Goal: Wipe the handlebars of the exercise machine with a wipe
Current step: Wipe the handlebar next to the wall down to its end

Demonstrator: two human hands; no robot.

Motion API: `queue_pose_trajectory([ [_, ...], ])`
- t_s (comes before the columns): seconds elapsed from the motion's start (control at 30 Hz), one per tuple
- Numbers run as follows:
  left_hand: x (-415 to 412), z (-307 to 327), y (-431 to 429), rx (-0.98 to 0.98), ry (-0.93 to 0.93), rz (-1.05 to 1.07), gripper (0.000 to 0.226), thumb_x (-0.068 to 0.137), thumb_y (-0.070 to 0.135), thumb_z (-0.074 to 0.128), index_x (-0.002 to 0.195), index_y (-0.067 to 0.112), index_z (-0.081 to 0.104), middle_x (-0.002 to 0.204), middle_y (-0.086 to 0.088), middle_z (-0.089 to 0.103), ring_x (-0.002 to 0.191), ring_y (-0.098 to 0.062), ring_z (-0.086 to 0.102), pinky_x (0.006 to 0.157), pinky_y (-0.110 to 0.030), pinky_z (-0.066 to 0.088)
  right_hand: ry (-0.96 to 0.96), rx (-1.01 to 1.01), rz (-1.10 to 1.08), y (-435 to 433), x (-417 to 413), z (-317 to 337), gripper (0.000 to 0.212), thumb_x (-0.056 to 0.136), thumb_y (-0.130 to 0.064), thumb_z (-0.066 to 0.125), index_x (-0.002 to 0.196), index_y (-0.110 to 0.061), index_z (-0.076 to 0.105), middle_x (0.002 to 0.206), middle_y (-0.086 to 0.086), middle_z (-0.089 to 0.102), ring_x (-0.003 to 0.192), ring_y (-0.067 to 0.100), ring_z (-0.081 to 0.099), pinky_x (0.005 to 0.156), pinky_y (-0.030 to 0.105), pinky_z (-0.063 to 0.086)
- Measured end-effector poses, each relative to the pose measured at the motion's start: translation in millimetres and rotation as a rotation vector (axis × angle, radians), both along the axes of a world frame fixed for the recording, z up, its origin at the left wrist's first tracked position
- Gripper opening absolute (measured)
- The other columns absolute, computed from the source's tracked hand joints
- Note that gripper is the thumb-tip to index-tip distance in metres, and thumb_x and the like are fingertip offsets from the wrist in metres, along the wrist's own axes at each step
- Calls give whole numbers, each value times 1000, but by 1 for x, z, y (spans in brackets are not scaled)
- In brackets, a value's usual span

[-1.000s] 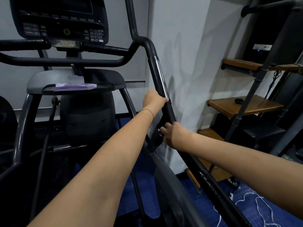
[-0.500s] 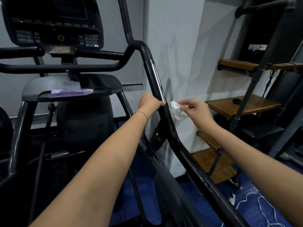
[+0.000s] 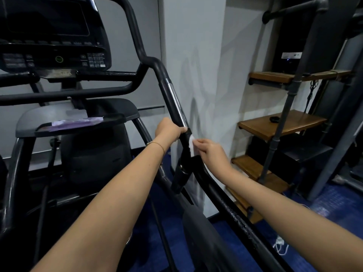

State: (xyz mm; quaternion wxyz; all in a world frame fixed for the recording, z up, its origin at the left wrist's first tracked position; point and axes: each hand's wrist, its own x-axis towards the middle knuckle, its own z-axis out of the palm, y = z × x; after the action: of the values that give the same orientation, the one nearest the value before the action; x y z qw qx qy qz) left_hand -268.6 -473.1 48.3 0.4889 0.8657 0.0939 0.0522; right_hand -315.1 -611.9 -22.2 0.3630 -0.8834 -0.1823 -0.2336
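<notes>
The black right handlebar of the exercise machine slopes from the console down toward me. My left hand is wrapped around it at mid height, a thin bracelet on the wrist. My right hand pinches a small white wipe and presses it against the bar's right side, just below my left hand. A shiny metal strip runs along the bar above both hands.
The console stands at the upper left, and a purple packet lies on the grey tray below it. A grey wall is close on the right. Wooden shelves on a pipe frame stand further right. A white cable lies on the blue floor.
My right hand lifted off the lower bar, showed the crumpled wipe in the air, then brought it back against the bar just under my left hand. My left hand kept its grip.
</notes>
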Motion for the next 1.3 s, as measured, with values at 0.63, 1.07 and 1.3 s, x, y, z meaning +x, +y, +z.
queue_pose_trajectory([
  [0.63, 0, -2, 0, -48, -22, 12, 32, 79, 25, 75, 82, 10, 47, 96, -14, 64, 94, -29, 66, 86, -40, 55, 446, -1, -16, -24, 0, 14, 20, 86, -1, 56, 91, -5, 74, 60, 2, 57, 52, -2, 47, 58, 13, 39],
  [1.07, -28, -47, -4, -240, 3, -80, 51, 78, 18, 75, 119, 10, 46, 116, -15, 61, 105, -34, 61, 89, -46, 52, 437, -164, -76, -16, -47, 17, 18, 87, -15, 62, 99, -9, 73, 91, 12, 68, 92, 25, 63, 79, 29, 44],
  [1.3, -72, -77, -29, -148, 42, -89, 47, 79, 18, 73, 118, 3, 50, 109, -13, 62, 97, -31, 64, 80, -36, 54, 474, -280, -90, -23, -75, 21, 20, 85, -11, 62, 103, -7, 71, 102, 10, 70, 90, 17, 62, 84, 29, 47],
])
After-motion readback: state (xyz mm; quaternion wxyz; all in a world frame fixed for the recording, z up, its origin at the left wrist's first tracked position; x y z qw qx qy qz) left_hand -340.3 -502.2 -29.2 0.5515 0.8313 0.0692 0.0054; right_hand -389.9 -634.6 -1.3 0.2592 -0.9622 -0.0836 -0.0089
